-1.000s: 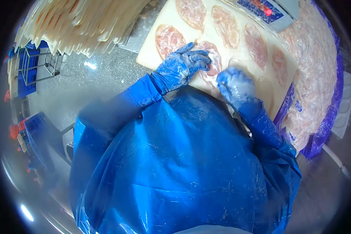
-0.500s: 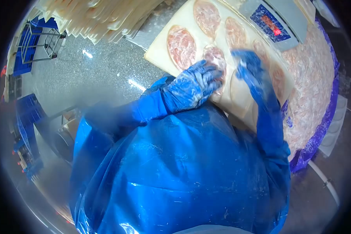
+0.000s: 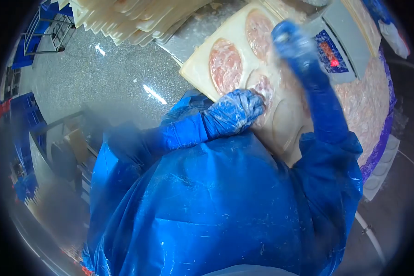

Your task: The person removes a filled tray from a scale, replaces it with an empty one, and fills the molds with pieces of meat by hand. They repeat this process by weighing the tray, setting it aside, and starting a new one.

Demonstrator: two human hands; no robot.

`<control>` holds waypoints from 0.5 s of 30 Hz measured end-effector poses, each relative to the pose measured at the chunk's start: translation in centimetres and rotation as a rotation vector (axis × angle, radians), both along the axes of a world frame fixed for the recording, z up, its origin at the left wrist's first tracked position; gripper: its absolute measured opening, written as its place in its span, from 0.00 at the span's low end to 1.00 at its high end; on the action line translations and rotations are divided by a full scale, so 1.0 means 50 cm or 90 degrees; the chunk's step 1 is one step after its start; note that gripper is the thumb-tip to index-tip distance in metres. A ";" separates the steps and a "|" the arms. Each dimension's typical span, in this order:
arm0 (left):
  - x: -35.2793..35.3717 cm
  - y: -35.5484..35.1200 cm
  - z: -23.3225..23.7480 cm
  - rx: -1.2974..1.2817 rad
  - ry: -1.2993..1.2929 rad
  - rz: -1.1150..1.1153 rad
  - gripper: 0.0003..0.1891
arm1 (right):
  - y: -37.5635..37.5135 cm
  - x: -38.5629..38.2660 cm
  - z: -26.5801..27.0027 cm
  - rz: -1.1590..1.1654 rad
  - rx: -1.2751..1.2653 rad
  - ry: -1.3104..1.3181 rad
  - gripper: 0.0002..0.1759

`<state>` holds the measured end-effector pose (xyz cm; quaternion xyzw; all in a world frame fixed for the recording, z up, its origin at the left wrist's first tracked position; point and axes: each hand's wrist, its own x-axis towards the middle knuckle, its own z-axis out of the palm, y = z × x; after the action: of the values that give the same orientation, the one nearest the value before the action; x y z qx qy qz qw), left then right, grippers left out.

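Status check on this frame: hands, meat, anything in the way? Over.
Left hand pressing meat slice on moulded tray. Right hand raised over tray near scale, blurred, grip unclear. No obstruction seen.

Glossy blue plastic apron (image 3: 207, 202) fills the lower frame; matching long sleeves (image 3: 179, 133) run to a left hand (image 3: 234, 112) and right hand (image 3: 292, 41) in smeared blue gloves (image 3: 225, 119).
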<state>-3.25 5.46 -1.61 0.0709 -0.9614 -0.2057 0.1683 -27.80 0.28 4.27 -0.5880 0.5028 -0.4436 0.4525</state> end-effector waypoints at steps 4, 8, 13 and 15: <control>-0.019 0.006 -0.006 0.006 -0.043 0.044 0.28 | -0.057 0.049 0.270 -0.468 -0.383 0.309 0.12; -0.029 -0.007 0.002 0.127 -0.026 0.077 0.39 | -0.234 0.029 0.164 -0.286 -0.546 0.598 0.26; -0.021 -0.017 0.007 0.063 -0.129 0.152 0.45 | -0.229 -0.036 -0.030 -0.338 -0.297 0.509 0.26; -0.019 -0.004 0.022 0.106 -0.111 0.165 0.44 | -0.100 -0.033 0.034 -0.329 -0.410 0.329 0.21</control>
<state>-4.22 5.26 -0.49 0.2257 -0.9347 -0.2544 0.1030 -29.45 -4.70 5.97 -0.6450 0.5652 -0.5140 -0.0172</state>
